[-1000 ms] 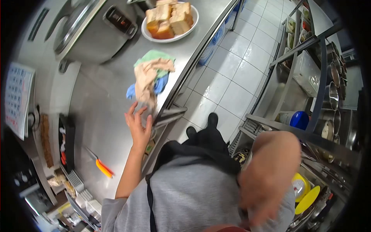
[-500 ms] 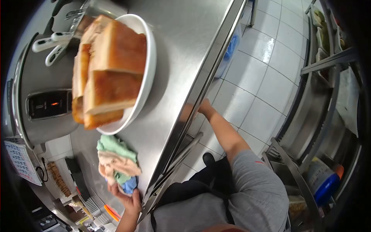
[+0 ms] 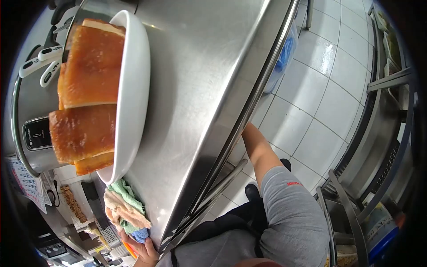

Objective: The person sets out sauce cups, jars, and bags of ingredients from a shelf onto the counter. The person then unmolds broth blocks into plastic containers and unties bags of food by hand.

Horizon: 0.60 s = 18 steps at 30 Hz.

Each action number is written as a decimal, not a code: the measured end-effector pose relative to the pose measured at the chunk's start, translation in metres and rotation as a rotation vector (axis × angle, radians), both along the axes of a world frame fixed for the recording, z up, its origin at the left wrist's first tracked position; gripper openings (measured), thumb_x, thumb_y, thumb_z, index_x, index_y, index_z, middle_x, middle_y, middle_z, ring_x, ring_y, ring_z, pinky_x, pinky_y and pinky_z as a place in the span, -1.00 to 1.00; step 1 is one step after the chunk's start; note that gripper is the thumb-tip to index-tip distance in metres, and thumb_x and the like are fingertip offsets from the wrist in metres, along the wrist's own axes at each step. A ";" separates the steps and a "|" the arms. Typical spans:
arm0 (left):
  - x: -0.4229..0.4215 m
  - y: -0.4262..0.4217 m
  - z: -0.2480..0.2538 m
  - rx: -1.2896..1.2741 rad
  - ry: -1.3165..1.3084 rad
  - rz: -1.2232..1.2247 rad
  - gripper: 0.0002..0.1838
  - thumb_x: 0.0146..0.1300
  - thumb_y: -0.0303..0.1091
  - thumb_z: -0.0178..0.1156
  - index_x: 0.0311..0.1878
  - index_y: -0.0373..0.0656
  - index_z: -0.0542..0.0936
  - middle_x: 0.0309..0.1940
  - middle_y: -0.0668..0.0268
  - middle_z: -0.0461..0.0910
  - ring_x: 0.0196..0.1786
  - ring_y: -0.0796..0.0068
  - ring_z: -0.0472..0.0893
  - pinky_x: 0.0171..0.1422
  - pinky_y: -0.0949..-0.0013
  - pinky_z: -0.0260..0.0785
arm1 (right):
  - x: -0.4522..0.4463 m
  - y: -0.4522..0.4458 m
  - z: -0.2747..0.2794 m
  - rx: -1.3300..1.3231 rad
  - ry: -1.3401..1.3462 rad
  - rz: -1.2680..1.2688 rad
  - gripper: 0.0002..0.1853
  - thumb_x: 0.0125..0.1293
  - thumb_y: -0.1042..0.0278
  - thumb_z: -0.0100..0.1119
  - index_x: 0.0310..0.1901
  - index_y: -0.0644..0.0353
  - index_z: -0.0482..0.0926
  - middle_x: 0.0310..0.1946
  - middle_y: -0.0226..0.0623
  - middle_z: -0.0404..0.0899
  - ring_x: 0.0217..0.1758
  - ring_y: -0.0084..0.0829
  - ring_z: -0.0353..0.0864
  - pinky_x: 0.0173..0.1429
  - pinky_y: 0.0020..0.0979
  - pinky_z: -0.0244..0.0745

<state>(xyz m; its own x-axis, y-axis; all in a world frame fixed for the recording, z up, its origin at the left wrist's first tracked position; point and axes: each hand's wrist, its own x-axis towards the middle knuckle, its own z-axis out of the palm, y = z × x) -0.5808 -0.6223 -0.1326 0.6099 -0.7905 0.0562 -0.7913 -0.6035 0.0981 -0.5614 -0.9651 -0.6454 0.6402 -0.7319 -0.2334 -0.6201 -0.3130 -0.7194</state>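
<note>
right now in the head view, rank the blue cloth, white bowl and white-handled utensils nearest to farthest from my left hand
1. Blue cloth, right at your left hand
2. White bowl, beyond the cloth
3. White-handled utensils, toward the view's upper left

Lower left of frame: peach cloth (image 3: pixel 119 209), rumpled, lies over green cloth (image 3: pixel 130 192); blue cloth (image 3: pixel 141 234) bunched at their lower end; all on tabletop (image 3: pixel 191 98).

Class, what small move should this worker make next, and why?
Probably bring the right hand up above the counter, so both hands can work on top: the right forearm disappears behind the counter's front edge, its hand hidden, while the left hand is at the bunched cloths near the white bowl.
</note>
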 end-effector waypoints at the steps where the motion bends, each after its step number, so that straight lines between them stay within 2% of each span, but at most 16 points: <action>1: -0.001 -0.004 0.001 0.058 -0.030 -0.034 -0.14 0.21 -0.18 -0.10 0.40 -0.35 -0.32 0.40 -0.11 -0.18 0.45 0.02 -0.13 0.47 0.08 -0.38 | -0.002 -0.004 0.001 0.000 0.002 0.003 -0.66 0.28 0.17 -0.02 0.04 0.09 0.47 0.05 -0.09 0.45 0.10 -0.11 0.44 0.02 -0.08 0.46; 4: -0.004 -0.008 0.001 0.034 0.056 0.019 -0.14 0.21 -0.19 -0.11 0.39 -0.38 -0.35 0.39 -0.14 -0.19 0.44 -0.01 -0.12 0.47 0.06 -0.40 | -0.006 -0.005 -0.007 -0.006 0.024 0.006 -0.67 0.28 0.18 -0.04 0.02 0.11 0.47 0.04 -0.07 0.45 0.08 -0.10 0.46 0.01 -0.08 0.46; 6: -0.005 -0.006 -0.001 0.044 0.023 0.035 -0.14 0.20 -0.21 -0.13 0.38 -0.41 -0.36 0.38 -0.16 -0.20 0.44 -0.02 -0.13 0.47 0.06 -0.41 | -0.006 0.002 -0.015 -0.005 0.039 0.004 -0.67 0.29 0.19 -0.05 0.02 0.12 0.47 0.03 -0.06 0.46 0.06 -0.09 0.47 0.00 -0.08 0.46; 8: 0.000 -0.001 -0.002 -0.010 0.054 -0.055 -0.14 0.18 -0.22 -0.13 0.37 -0.44 -0.36 0.38 -0.15 -0.21 0.45 -0.02 -0.15 0.47 0.05 -0.43 | -0.006 0.008 -0.024 0.003 0.049 -0.004 -0.68 0.29 0.20 -0.06 0.01 0.13 0.47 0.02 -0.04 0.47 0.05 -0.08 0.48 0.00 -0.08 0.47; 10: 0.001 0.001 -0.003 0.010 -0.040 -0.092 -0.14 0.17 -0.25 -0.13 0.37 -0.44 -0.35 0.39 -0.14 -0.22 0.45 0.00 -0.17 0.47 0.06 -0.44 | -0.008 0.011 -0.029 0.007 0.058 -0.009 -0.68 0.30 0.21 -0.07 0.00 0.14 0.47 0.01 -0.03 0.47 0.03 -0.08 0.49 -0.01 -0.08 0.47; 12: 0.001 -0.001 -0.006 -0.105 0.056 -0.026 -0.09 0.11 -0.17 -0.02 0.34 -0.48 -0.27 0.34 -0.15 -0.18 0.42 0.02 -0.17 0.44 -0.01 -0.46 | -0.010 0.010 -0.030 0.008 0.066 -0.006 -0.69 0.30 0.21 -0.08 -0.01 0.15 0.47 0.00 -0.02 0.48 0.02 -0.07 0.50 -0.02 -0.08 0.47; 15: 0.000 -0.004 -0.007 -0.140 0.145 0.032 -0.08 0.08 -0.16 0.01 0.34 -0.47 -0.23 0.32 -0.14 -0.15 0.41 0.02 -0.16 0.44 -0.01 -0.45 | -0.020 0.008 -0.023 0.012 0.063 0.003 -0.69 0.31 0.22 -0.10 -0.02 0.17 0.47 -0.01 0.00 0.49 -0.01 -0.06 0.52 -0.03 -0.08 0.48; 16: 0.003 -0.005 -0.007 -0.117 0.075 -0.048 -0.09 0.06 -0.19 0.04 0.34 -0.46 -0.19 0.30 -0.12 -0.12 0.40 0.02 -0.14 0.44 0.00 -0.45 | -0.027 0.009 -0.016 0.008 0.047 0.003 -0.70 0.31 0.23 -0.11 -0.02 0.18 0.47 -0.01 0.01 0.49 -0.02 -0.05 0.52 -0.03 -0.08 0.48; 18: 0.010 0.001 -0.014 -0.189 0.140 -0.083 -0.14 0.03 -0.26 0.09 0.33 -0.40 -0.09 0.28 -0.11 -0.09 0.39 0.03 -0.11 0.44 0.01 -0.40 | -0.051 0.015 0.008 -0.018 -0.007 0.006 -0.70 0.31 0.24 -0.12 -0.03 0.19 0.47 -0.02 0.02 0.50 -0.03 -0.05 0.54 -0.04 -0.08 0.49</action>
<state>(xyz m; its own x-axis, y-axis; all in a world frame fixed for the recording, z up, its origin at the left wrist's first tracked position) -0.5704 -0.6215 -0.1465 0.5558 -0.8216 0.1269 -0.8079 -0.4978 0.3155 -0.6120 -0.9503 -0.6369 0.6459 -0.7323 -0.2157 -0.6132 -0.3294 -0.7180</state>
